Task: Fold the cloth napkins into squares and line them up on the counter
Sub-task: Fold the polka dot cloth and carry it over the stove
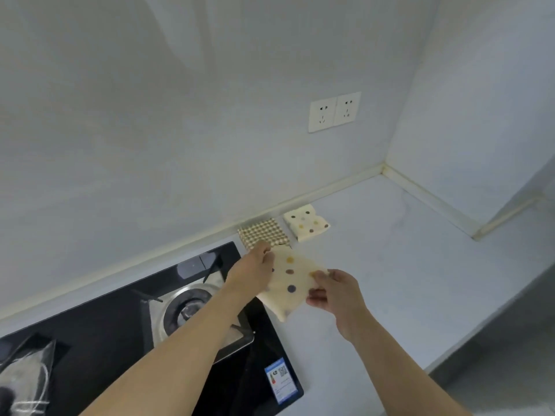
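Both hands hold one folded cream polka-dot napkin (289,280) above the tabletop (405,265), over the right edge of the black glass gas hob (120,325). The left hand (252,270) grips the napkin's left edge; its fingers (265,250) are curled over the far left corner, clamped on the cloth. The right hand (336,291) pinches the right edge — thumb on top, the other fingers (315,297) curled beneath, likewise clamped on the cloth. The napkin lies between the two sets of fingers, roughly square, tilted, with its near corner hanging lowest.

Just beyond the left fingers, a folded brown-and-white checked napkin (264,232) lies flat on the tabletop against the wall trim. The left fingertips overlap its near edge in this view; whether they touch it cannot be told. Just beside the checked napkin, on its right and beyond the right fingers, lies a second folded polka-dot napkin (306,223) — the two folded squares sit side by side along the wall, close but apart.

Below the left forearm is a burner (186,307) with its pan support. A blue label (280,379) is stuck to the hob's near right corner. A double wall socket (335,111) is mounted on the wall well above the napkins.
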Action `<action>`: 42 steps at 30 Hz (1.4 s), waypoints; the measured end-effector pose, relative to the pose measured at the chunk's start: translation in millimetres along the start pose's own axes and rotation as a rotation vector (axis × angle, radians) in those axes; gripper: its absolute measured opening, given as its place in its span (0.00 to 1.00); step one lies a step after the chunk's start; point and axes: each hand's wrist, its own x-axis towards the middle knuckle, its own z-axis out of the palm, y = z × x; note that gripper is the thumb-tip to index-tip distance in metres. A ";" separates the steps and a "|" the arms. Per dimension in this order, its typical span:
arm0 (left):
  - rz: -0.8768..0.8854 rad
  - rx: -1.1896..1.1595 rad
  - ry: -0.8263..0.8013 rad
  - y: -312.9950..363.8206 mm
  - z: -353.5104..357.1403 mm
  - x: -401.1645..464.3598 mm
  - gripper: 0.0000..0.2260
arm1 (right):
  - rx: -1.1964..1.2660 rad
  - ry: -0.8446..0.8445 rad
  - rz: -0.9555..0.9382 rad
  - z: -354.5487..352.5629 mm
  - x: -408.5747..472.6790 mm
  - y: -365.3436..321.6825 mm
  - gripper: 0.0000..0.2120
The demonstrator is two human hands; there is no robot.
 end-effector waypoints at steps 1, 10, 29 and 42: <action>0.026 0.026 -0.014 2.5 4.1 14.3 0.05 | 0.008 0.010 0.015 -3.0 11.5 -2.6 0.05; 0.135 0.200 -0.070 36.1 48.5 174.7 0.08 | -0.115 0.028 0.062 -42.3 169.1 -33.7 0.06; 0.133 0.585 -0.183 -0.2 125.8 337.7 0.19 | -0.441 0.107 0.149 -45.3 338.2 -23.8 0.05; 0.082 0.633 -0.199 25.6 109.8 325.6 0.14 | -0.368 0.058 0.252 -51.5 336.1 -35.9 0.12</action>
